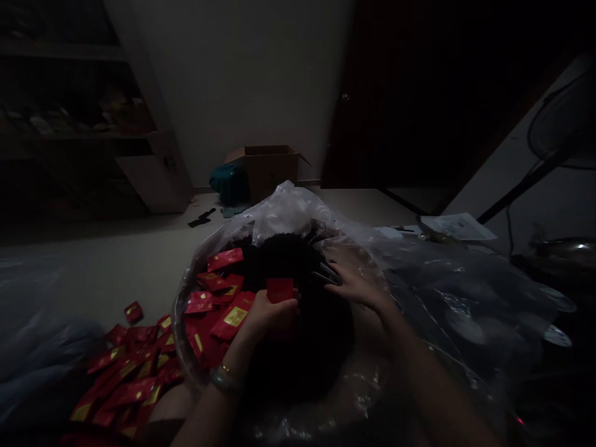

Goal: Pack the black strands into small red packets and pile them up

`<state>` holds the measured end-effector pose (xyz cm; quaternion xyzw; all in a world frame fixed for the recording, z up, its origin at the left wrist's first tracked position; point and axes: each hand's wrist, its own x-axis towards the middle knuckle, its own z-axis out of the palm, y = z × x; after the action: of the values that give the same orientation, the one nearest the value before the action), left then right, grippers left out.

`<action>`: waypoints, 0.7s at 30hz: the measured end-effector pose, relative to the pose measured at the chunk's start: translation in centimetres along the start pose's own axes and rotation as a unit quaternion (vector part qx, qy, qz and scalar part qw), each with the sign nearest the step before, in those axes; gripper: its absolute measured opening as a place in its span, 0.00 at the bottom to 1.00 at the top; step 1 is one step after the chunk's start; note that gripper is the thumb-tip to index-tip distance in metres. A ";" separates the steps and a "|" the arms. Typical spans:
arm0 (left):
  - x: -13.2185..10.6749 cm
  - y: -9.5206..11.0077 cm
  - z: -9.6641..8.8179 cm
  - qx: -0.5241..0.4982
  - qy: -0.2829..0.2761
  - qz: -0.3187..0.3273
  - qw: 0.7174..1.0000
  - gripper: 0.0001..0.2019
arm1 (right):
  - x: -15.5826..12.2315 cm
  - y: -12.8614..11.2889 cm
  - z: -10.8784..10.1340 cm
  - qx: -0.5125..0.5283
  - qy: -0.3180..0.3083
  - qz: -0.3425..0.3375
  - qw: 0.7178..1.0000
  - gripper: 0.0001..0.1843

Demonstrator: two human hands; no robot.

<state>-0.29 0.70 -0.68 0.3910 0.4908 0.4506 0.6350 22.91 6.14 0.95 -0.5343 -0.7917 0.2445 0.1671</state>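
My left hand [270,305] is closed around a small red packet [280,289], held upright over a dark heap. My right hand [350,284] is at the right side of that heap, its fingers at a slim, shiny metal-looking tool [328,273] whose exact kind is too dark to make out. The heap is black loose material [284,251], perhaps tea leaves, in a round basin lined with clear plastic [179,310]. Several red packets with gold labels [235,316] lie inside the basin on its left.
More red packets [135,366] are piled on the left outside the basin. Clear plastic sheeting [447,298] spreads on the right. Beyond stand an open cardboard box [272,171], a teal bag [229,183] and a dark door [395,93]. A fan [563,124] is at right.
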 end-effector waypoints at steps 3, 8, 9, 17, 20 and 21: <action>0.0 -0.2 0.1 0.028 -0.019 0.007 0.999 0.22 | -0.8 -1.6 -1.2 0.086 0.011 -0.041 0.995 0.30; -0.5 -0.3 0.3 0.102 -0.069 0.020 0.992 0.16 | -1.7 -5.0 -0.9 0.148 -0.081 -0.092 0.981 0.34; -0.6 -0.4 0.3 0.113 -0.078 0.022 0.990 0.15 | -1.7 -5.5 -0.6 0.150 -0.095 -0.103 0.979 0.33; -0.6 -1.8 0.4 0.135 -0.124 0.039 0.982 0.13 | -1.8 -7.3 1.6 0.115 -0.090 -0.119 0.982 0.21; -0.6 -1.8 0.5 0.133 -0.099 0.027 0.986 0.12 | -1.9 -7.0 1.2 0.135 -0.119 -0.107 0.978 0.26; -0.6 -1.6 0.6 0.133 -0.095 0.029 0.986 0.13 | -1.9 -6.9 1.0 0.135 -0.139 -0.101 0.976 0.30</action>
<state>0.54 -0.41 -1.86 0.5271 0.4720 0.3608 0.6076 17.85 2.00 4.03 -0.3846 -0.8171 0.4028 0.1492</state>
